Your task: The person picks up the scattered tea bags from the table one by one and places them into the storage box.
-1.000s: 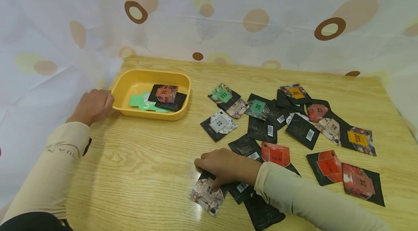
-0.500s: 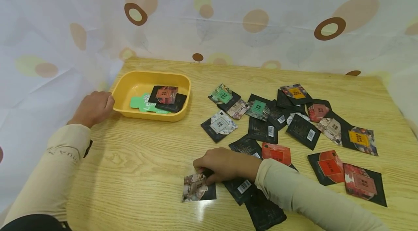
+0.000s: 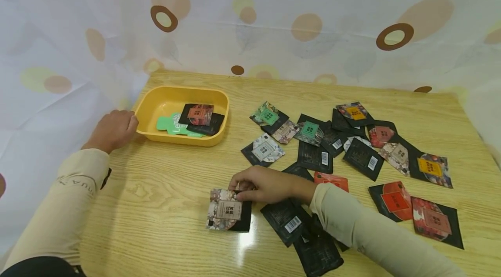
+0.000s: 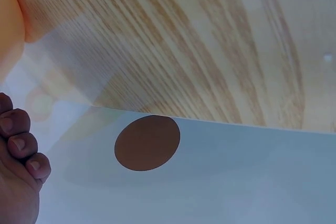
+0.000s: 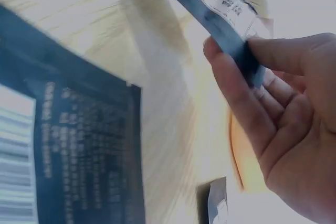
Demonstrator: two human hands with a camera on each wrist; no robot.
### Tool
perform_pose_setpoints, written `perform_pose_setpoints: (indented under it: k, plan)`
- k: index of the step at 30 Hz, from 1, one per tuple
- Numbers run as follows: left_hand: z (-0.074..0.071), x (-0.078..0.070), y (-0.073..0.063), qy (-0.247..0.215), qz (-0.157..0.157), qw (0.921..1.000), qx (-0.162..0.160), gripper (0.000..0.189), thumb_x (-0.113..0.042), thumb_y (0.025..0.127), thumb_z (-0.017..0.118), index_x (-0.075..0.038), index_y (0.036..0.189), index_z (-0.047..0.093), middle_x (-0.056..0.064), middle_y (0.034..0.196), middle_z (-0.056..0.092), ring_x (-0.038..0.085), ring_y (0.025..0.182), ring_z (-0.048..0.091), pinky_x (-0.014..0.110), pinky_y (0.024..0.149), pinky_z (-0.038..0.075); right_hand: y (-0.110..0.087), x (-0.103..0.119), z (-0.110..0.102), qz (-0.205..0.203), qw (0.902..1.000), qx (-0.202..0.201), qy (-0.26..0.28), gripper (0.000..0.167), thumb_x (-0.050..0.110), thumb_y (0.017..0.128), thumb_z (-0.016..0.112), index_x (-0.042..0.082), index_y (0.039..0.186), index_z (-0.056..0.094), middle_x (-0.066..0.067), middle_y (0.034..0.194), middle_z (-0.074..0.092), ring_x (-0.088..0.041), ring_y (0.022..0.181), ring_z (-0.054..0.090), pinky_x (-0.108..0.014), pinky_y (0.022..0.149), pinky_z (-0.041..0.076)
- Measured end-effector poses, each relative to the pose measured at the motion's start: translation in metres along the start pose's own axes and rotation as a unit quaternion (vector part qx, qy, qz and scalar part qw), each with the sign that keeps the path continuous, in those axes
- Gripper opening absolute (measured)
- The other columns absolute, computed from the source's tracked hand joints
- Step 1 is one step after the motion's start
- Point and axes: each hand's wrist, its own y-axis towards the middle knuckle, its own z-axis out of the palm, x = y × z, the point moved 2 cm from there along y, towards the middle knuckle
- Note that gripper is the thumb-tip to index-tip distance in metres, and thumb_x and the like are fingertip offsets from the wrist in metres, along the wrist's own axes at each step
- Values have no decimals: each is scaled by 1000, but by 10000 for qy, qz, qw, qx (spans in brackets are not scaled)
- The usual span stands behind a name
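My right hand (image 3: 270, 185) pinches a black tea sachet (image 3: 228, 210) with a pale floral print and a pinkish label, by its right edge, above the table. The right wrist view shows thumb and fingers squeezing that sachet's dark end. At the left, my left hand (image 3: 114, 130) holds the left rim of a yellow plastic basin (image 3: 178, 137); the left wrist view has its fingertips (image 4: 22, 142) curled, the thumb hidden. Inside the basin lie a green piece with white lettering (image 3: 167, 124), a sachet with a red label (image 3: 199, 114) and a black packet (image 3: 213, 125).
Several sachets lie scattered over the right half of the wooden table (image 3: 164, 190), among them black ones with barcodes (image 3: 285, 221), green-labelled ones (image 3: 310, 129) and red-labelled ones (image 3: 394, 202). A white spotted cloth (image 3: 274, 29) hangs behind the table.
The right hand has drawn the floral sachet left and away from the pile, turning it as it lifts. The left hand and the basin have stayed in place.
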Motion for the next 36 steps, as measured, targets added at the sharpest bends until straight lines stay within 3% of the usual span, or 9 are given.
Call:
perform_pose_setpoints:
  k: [4, 8, 13, 19, 23, 26, 29, 33, 36]
  plan:
    - [0, 0, 0, -3, 16, 10000, -14, 41, -21, 101, 21, -11, 66, 42, 8, 65, 42, 24, 60, 41, 37, 63, 32, 2, -2, -8, 124, 9968, -419, 665, 21, 9, 97, 60, 0, 116, 64, -5, 83, 61, 3, 70, 52, -20, 69, 49]
    - [-1, -1, 1, 9, 75, 9999, -81, 41, -21, 100, 22, -11, 65, 41, 7, 63, 42, 24, 59, 41, 37, 62, 32, 7, -6, -17, 433, 9844, -1299, 1107, 24, 5, 96, 60, -5, 118, 63, -18, 101, 67, 0, 73, 59, -24, 67, 53]
    - [-2, 0, 5, 91, 161, 9997, -185, 41, -20, 100, 23, -11, 64, 41, 7, 63, 42, 25, 59, 43, 38, 63, 34, 20, -7, -35, 1231, 9393, -2575, 1905, 37, 1, 97, 57, -6, 133, 55, -16, 105, 64, -4, 76, 62, -39, 75, 60]
    - [-2, -1, 3, 103, 228, 9994, -223, 41, -19, 100, 24, -11, 63, 41, 7, 62, 42, 25, 59, 44, 39, 63, 35, 51, -1, -61, 1704, 8930, -3227, 2634, 43, -2, 99, 50, 1, 142, 50, 2, 78, 42, -9, 79, 57, -51, 94, 54]
    - [-1, -2, -1, 78, 246, 9992, -295, 41, -18, 99, 24, -11, 63, 40, 6, 61, 40, 23, 57, 41, 36, 61, 32, 77, 0, -72, 1724, 8863, -3354, 2687, 43, -4, 100, 46, 2, 142, 49, 3, 70, 26, -11, 68, 42, -51, 98, 52]
    - [-1, -2, -2, 87, 280, 9989, -366, 40, -17, 99, 24, -11, 63, 40, 6, 61, 40, 23, 57, 40, 36, 61, 32, 95, -1, -76, 1755, 8895, -3391, 2509, 46, -6, 99, 43, 1, 144, 47, 0, 74, 38, -13, 70, 46, -48, 97, 54]
    - [-2, -2, -2, 107, 258, 9991, -321, 41, -18, 99, 23, -11, 63, 40, 7, 62, 40, 24, 57, 40, 36, 62, 32, 110, -1, -79, 1820, 8926, -3411, 2318, 52, -10, 97, 39, 3, 148, 42, -14, 104, 59, -21, 84, 60, -42, 95, 55]
    - [-1, -1, -1, 85, 241, 9992, -301, 41, -19, 100, 23, -12, 63, 40, 6, 62, 40, 23, 57, 39, 35, 62, 31, 128, -3, -80, 1929, 8953, -3472, 2016, 57, -10, 95, 38, 3, 151, 39, -22, 143, 50, -25, 110, 60, -27, 80, 51]
    - [1, -2, -3, -6, 249, 9991, -349, 41, -18, 99, 23, -12, 61, 39, 5, 60, 38, 21, 55, 36, 34, 60, 30, 141, -8, -77, 2139, 8959, -3438, 1827, 47, -6, 97, 39, -3, 143, 46, -18, 123, 54, -21, 89, 52, -24, 64, 38]
